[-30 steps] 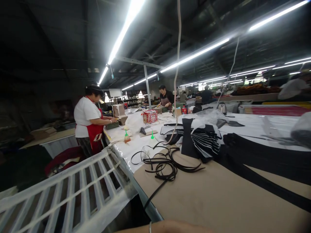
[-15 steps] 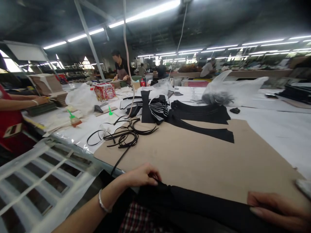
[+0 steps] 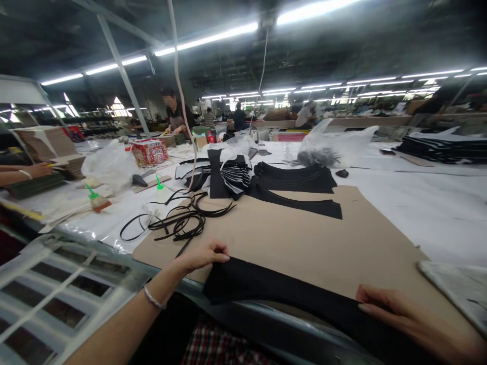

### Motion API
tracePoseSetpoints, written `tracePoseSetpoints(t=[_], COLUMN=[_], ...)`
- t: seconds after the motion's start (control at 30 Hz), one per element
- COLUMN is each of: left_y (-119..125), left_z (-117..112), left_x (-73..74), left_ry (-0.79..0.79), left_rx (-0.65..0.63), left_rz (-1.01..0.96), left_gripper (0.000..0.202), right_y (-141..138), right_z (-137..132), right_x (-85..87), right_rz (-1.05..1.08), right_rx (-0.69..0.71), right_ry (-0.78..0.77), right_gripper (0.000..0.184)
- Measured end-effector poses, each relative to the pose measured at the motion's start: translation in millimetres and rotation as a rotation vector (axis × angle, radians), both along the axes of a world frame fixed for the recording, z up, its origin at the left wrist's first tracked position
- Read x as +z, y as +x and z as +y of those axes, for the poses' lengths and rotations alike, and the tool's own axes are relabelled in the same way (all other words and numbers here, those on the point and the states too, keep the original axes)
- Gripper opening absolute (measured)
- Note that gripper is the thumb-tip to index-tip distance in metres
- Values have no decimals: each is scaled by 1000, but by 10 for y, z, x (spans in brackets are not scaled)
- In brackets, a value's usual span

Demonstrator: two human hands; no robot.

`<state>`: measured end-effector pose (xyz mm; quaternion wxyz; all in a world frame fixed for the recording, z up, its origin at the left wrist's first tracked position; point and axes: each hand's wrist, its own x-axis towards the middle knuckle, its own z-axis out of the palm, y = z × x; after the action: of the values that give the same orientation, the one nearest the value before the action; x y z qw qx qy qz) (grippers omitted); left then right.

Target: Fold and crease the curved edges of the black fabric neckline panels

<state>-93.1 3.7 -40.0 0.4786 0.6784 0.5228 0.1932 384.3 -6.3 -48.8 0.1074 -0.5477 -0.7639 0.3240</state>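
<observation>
A long, curved black fabric piece (image 3: pixel 281 286) stretches between my two hands along the near edge of the table. My left hand (image 3: pixel 205 255) pinches its left end at the upper corner, thumb and fingers closed. Toward the other end, my right hand (image 3: pixel 395 312) grips the upper edge between thumb and fingers. The piece's far right end runs out of view at the bottom. Beneath it lies a large brown board (image 3: pixel 297 238). Beyond my left hand, a tangle of narrow black strips (image 3: pixel 190 223) rests partly on that board.
Further back lie more curved black pieces (image 3: pixel 297 177) and a fanned black-and-white stack (image 3: pixel 236 177). Green-tipped bottles (image 3: pixel 99 202), a clear plastic bag (image 3: pixel 331 142) and a red patterned box (image 3: pixel 149 152) stand on the white table. A slatted rack (image 3: pixel 49 299) is at left; a co-worker (image 3: pixel 177 114) stands behind.
Both hands have brought the black piece up and forward onto the board's near edge, so its curved outline now shows. The view has turned to the right.
</observation>
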Motion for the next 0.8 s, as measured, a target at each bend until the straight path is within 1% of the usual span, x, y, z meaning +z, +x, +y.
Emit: tracePoseSetpoints(t=[0.1, 0.2, 0.33, 0.47, 0.57, 0.7, 0.8], left_y=[-15, -3, 35, 85, 120, 134, 131], left_z=[168, 334, 489, 526, 519, 527, 543], left_x=[22, -25, -130, -192, -246, -362, -444], left_ry=[18, 4, 12, 28, 44, 48, 61], left_rx=[8, 9, 53, 84, 139, 224, 296], left_rz=[56, 118, 189, 219, 239, 271, 289], left_gripper=[22, 23, 25, 25, 25, 26, 27], right_y=[-110, -134, -91, -72, -68, -59, -64], right_z=[32, 128, 218, 213, 194, 197, 244], right_x=[6, -47, -119, -170, -228, -300, -321], right_rz=[63, 48, -16, -32, -38, -75, -99], right_rx=[91, 119, 123, 63, 15, 26, 41], right_ry=[-79, -35, 42, 109, 148, 134, 157], right_gripper=[47, 45, 39, 36, 36, 38, 35])
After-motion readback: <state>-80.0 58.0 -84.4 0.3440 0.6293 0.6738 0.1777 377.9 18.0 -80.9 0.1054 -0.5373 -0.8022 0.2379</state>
